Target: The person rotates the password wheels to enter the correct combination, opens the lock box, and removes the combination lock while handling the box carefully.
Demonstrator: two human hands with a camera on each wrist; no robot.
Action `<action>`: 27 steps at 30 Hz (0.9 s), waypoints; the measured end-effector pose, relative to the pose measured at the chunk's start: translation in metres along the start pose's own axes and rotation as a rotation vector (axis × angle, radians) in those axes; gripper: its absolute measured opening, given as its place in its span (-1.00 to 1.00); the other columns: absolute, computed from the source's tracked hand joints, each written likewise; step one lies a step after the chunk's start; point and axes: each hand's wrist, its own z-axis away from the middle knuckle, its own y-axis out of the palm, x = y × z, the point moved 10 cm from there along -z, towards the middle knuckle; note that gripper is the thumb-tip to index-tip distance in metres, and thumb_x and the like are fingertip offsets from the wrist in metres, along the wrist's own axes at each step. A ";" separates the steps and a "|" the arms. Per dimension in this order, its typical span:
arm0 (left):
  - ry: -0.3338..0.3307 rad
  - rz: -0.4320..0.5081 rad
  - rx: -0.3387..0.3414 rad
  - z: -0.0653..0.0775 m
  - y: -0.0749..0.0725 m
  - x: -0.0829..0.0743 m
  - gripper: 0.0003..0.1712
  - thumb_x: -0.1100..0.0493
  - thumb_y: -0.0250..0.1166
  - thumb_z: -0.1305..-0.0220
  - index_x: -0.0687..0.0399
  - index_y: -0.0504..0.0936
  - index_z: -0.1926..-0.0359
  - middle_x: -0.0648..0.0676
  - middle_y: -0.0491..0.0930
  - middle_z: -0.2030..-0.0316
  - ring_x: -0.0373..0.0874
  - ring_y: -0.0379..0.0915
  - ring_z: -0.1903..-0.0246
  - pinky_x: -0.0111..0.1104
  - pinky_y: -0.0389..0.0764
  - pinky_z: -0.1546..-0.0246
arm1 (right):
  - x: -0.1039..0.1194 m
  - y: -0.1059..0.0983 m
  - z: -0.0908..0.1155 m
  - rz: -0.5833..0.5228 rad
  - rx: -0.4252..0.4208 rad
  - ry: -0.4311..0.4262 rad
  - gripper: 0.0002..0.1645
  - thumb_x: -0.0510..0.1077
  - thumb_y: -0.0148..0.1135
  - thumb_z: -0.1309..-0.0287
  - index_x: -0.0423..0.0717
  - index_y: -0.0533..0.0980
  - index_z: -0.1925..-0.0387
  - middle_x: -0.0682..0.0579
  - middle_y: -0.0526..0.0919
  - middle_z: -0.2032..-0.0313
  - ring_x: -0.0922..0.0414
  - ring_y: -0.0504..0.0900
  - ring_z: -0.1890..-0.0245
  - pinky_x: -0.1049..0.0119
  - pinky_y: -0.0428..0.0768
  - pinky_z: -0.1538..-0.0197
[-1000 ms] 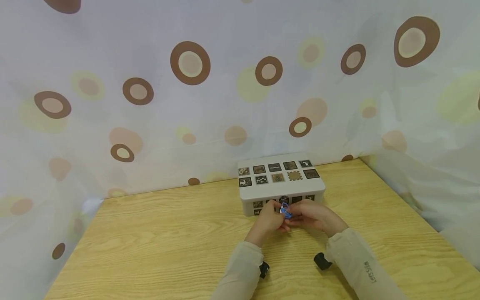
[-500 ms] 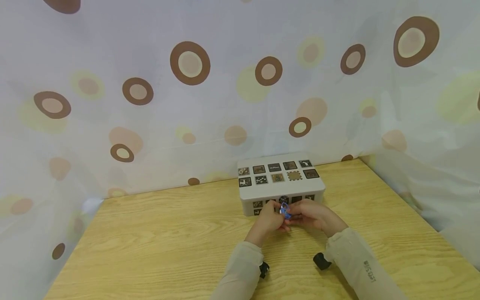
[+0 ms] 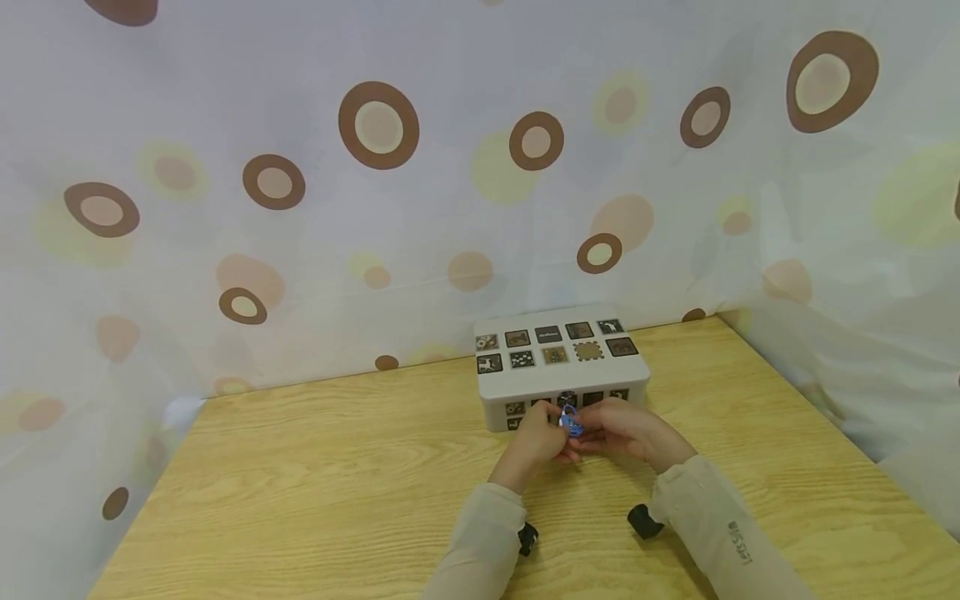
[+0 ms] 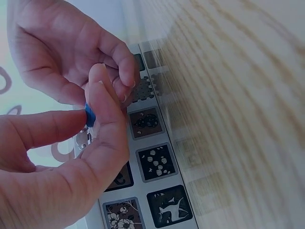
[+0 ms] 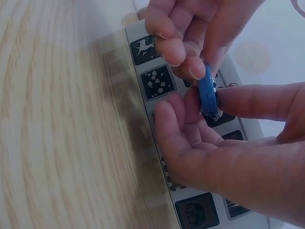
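Both hands meet at the front of a white box (image 3: pixel 498 385) printed with square pictures. Between them is a small blue padlock (image 3: pixel 572 423), its shackle upward, just below the box's metal latch (image 3: pixel 567 399). My left hand (image 3: pixel 536 437) pinches one side of the padlock between thumb and fingers. From the other side, my right hand (image 3: pixel 630 429) grips it, the thumb pressing its face in the right wrist view. There the padlock (image 5: pixel 208 95) shows edge-on; the left wrist view leaves only a blue sliver of it between the fingers.
The box stands at the back of a wood-grain table (image 3: pixel 315 467), close to a patterned curtain (image 3: pixel 435 208). More curtain hangs along the table's right side. Black wrist devices (image 3: pixel 643 522) sit under both sleeves.
The padlock has turned slightly between the fingers, so its shackle and face show at a different angle. Hands and box stay almost in place.
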 end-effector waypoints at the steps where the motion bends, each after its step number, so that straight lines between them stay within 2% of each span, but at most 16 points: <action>1: 0.000 -0.003 0.000 0.000 0.000 0.000 -0.71 0.47 0.01 -0.34 0.37 0.35 -0.06 0.19 0.57 0.56 0.08 0.67 0.51 -0.23 0.69 0.40 | 0.001 0.001 0.000 -0.004 0.005 -0.003 -0.71 -0.36 -0.06 -0.33 -0.56 0.42 0.07 -0.05 0.60 0.40 0.17 0.64 0.37 0.37 0.64 0.18; 6: -0.005 0.004 0.004 -0.001 0.000 0.001 -0.73 0.47 0.02 -0.34 0.35 0.35 -0.04 0.17 0.58 0.56 0.06 0.67 0.52 -0.23 0.69 0.40 | 0.003 0.002 0.000 -0.005 0.006 -0.022 -0.59 -0.37 -0.06 -0.32 -0.69 0.28 -0.05 -0.07 0.58 0.36 0.17 0.62 0.36 0.36 0.63 0.16; 9: -0.007 0.006 0.008 0.000 0.000 0.002 -0.74 0.46 0.03 -0.34 0.34 0.34 -0.04 0.19 0.61 0.53 0.04 0.66 0.53 -0.23 0.68 0.41 | 0.003 0.002 0.000 0.005 0.007 -0.030 -0.58 -0.37 -0.05 -0.31 -0.70 0.27 -0.06 -0.07 0.58 0.35 0.17 0.62 0.36 0.35 0.63 0.15; 18: -0.003 0.006 0.002 0.001 0.000 0.000 -0.72 0.47 0.02 -0.34 0.36 0.34 -0.06 0.21 0.60 0.54 0.10 0.67 0.49 -0.21 0.69 0.40 | -0.002 -0.006 -0.002 -0.007 -0.043 0.008 -0.75 -0.32 -0.04 -0.31 -0.45 0.51 0.20 -0.05 0.63 0.42 0.16 0.65 0.38 0.34 0.65 0.16; 24: -0.003 0.014 0.004 0.001 0.000 0.000 -0.72 0.47 0.02 -0.35 0.37 0.33 -0.07 0.24 0.60 0.52 0.11 0.67 0.48 -0.19 0.69 0.36 | -0.003 -0.006 -0.002 0.016 -0.034 0.007 -0.78 -0.33 -0.02 -0.29 -0.39 0.54 0.26 -0.03 0.62 0.43 0.18 0.64 0.40 0.37 0.65 0.20; 27: -0.005 0.018 0.005 0.001 0.000 0.000 -0.71 0.46 0.02 -0.35 0.37 0.33 -0.08 0.23 0.60 0.52 0.11 0.67 0.48 -0.20 0.69 0.36 | -0.002 -0.005 -0.002 0.009 -0.019 -0.004 -0.79 -0.34 0.00 -0.28 -0.42 0.53 0.24 -0.04 0.61 0.41 0.17 0.64 0.39 0.38 0.65 0.20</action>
